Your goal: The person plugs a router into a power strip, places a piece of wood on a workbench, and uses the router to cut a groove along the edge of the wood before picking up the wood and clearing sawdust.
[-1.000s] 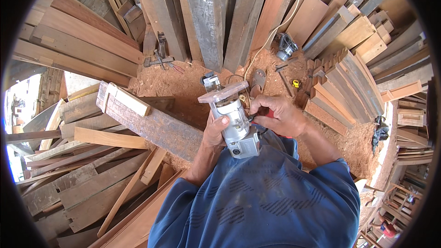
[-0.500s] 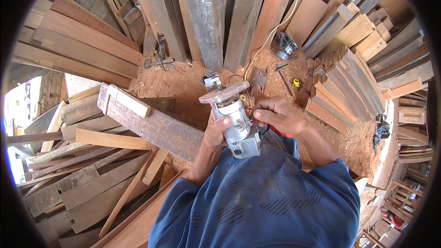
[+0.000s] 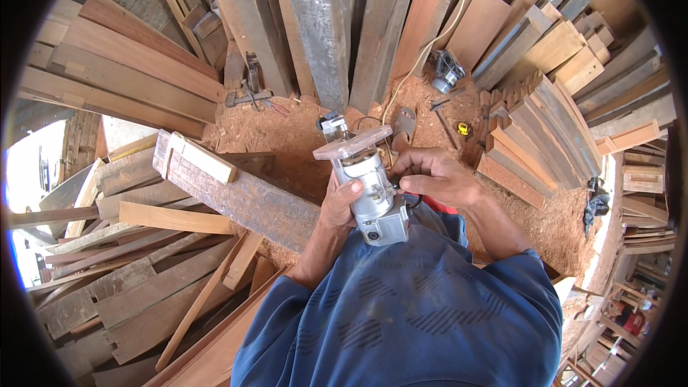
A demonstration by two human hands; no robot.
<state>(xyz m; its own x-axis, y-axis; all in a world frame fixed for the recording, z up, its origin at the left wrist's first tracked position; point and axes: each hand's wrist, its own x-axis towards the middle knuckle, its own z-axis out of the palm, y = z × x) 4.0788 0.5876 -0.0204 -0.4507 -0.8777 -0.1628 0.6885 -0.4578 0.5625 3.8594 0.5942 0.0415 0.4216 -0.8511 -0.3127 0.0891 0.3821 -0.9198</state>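
My left hand (image 3: 338, 203) is wrapped round a silver handheld router (image 3: 374, 193), its thumb lying along the metal body. The router is held tilted in front of my blue shirt, with its flat, dusty base plate (image 3: 352, 144) at the upper end. On the router's right side, my right hand (image 3: 441, 178) pinches a small dark knob (image 3: 395, 187) between thumb and fingertips. The fingertips partly cover that knob. A dark cord curves close below the right hand.
A thick plank (image 3: 240, 186) with a pale strip on it lies to my left. Boards (image 3: 143, 287) pile up beyond it. Upright beams (image 3: 315, 36) stand ahead. A second power tool (image 3: 447, 72), a yellow tape measure (image 3: 464, 129) and a hammer (image 3: 251, 94) lie on the sawdust floor.
My right fingers have curled in more at the router's side, and the hand has shifted slightly right. The router has moved a little to the right and up.
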